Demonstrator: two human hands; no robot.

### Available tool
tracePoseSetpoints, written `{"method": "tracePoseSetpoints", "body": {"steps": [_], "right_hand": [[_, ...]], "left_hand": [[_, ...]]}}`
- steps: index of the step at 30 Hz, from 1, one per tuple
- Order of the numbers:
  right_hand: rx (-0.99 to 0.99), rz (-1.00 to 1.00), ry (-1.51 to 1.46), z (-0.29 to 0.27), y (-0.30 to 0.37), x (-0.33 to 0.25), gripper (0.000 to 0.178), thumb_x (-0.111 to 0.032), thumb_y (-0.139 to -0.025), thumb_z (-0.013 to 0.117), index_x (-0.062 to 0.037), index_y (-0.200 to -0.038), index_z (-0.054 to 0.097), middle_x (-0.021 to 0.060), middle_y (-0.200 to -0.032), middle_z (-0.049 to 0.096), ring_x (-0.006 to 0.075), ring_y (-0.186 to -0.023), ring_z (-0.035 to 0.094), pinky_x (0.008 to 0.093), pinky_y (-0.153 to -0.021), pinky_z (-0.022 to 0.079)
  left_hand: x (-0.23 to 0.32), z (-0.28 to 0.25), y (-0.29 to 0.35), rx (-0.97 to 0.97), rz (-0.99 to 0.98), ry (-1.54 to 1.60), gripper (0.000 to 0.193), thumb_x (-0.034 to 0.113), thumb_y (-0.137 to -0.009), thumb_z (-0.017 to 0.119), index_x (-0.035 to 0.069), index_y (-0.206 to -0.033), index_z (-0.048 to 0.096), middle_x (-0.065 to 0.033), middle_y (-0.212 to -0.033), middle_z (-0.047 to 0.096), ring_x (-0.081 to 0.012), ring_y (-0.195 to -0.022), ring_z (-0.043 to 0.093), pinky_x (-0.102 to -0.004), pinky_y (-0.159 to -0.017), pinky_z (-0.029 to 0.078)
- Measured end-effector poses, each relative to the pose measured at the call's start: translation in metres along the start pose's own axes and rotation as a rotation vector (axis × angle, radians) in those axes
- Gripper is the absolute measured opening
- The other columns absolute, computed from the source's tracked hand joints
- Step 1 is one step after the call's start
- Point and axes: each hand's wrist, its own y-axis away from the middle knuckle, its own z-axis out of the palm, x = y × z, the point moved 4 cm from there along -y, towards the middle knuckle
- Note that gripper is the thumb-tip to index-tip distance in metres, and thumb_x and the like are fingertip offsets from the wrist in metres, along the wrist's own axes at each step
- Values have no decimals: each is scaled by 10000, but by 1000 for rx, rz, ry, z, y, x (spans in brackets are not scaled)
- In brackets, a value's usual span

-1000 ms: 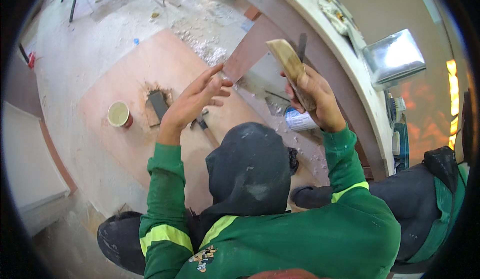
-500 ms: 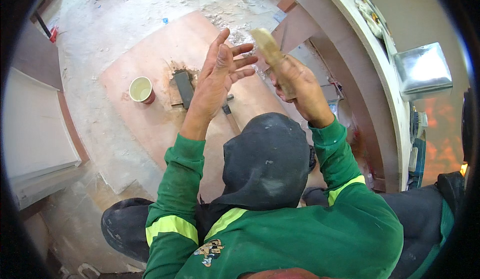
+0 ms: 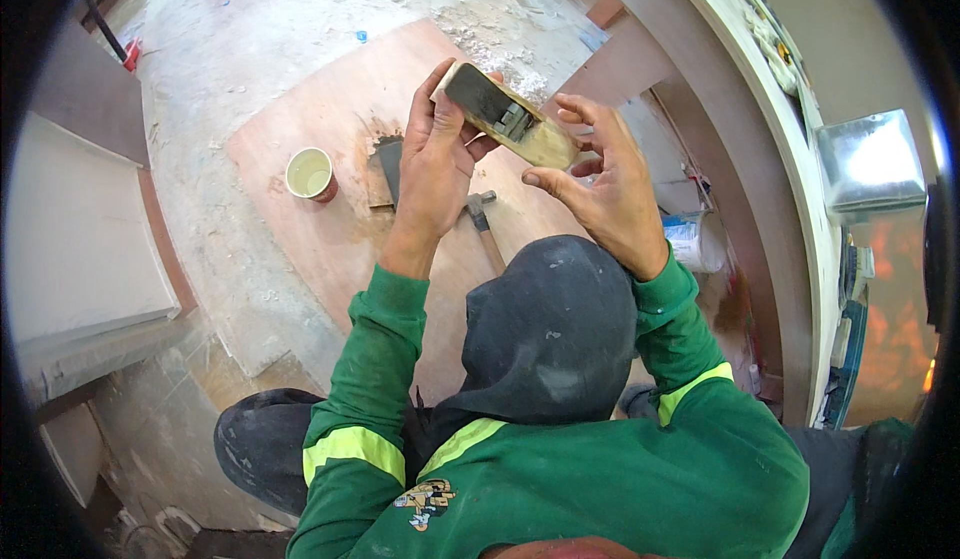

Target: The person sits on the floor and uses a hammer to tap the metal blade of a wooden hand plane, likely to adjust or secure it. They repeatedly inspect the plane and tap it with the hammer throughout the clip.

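My left hand (image 3: 435, 159) grips one end of a small hand plane (image 3: 525, 144), a pale rounded body with a dark flat face and a slot with metal in it. The plane is tilted above the board, slotted face toward the view. My right hand (image 3: 605, 184) is open beside its other end, thumb and fingers apart around it; whether they touch it I cannot tell. Under my left wrist lies a dark block like a sharpening stone (image 3: 391, 171), partly hidden, on a wet, stained patch. A hammer (image 3: 485, 224) lies nearby, its handle running under my head covering.
A paper cup (image 3: 312, 176) of liquid stands on the pinkish wooden board (image 3: 290, 229). White debris (image 3: 500, 54) litters the floor beyond. At right are a curved panel (image 3: 735, 159), a white bucket (image 3: 693, 242) and a shiny metal box (image 3: 872, 164).
The plane has passed from my right hand to my left and turned so its slotted face shows. My right hand has opened beside it. The view has shifted slightly.
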Motion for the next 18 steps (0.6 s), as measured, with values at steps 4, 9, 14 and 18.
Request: {"method": "tracePoseSetpoints", "body": {"steps": [4,9,14,18], "right_hand": [[18,57,-81,5,2,13,785,-169,-799,958,-67,-1470,564,136,-1324,647,224,-1095,693,331,-813,580],[13,85,-113,8,2,18,785,-160,-796,962,-59,-1462,558,128,-1307,656,218,-1085,684,334,-820,580],[9,-39,42,12,-2,8,761,-193,-817,950,-46,-1445,547,140,-1271,668,255,-1080,687,404,-838,582],[-121,-55,278,36,-3,52,642,-478,-987,768,-46,-1407,548,113,-1043,703,221,-840,694,377,-733,552]], "left_hand": [[8,9,1,-32,61,-120,516,339,-1180,430,143,-1652,363,-214,-1559,565,-277,-1330,639,-460,-1082,585],[9,11,2,-57,96,-118,516,339,-1180,424,134,-1651,366,-210,-1558,568,-262,-1334,634,-433,-1082,578],[11,6,3,-28,129,-277,581,400,-1161,478,110,-1652,367,-204,-1562,567,-243,-1315,636,-396,-1084,548],[4,15,9,-11,61,-780,765,526,-1114,554,64,-1671,306,-253,-1549,543,-302,-1376,588,-447,-1147,480]]}}
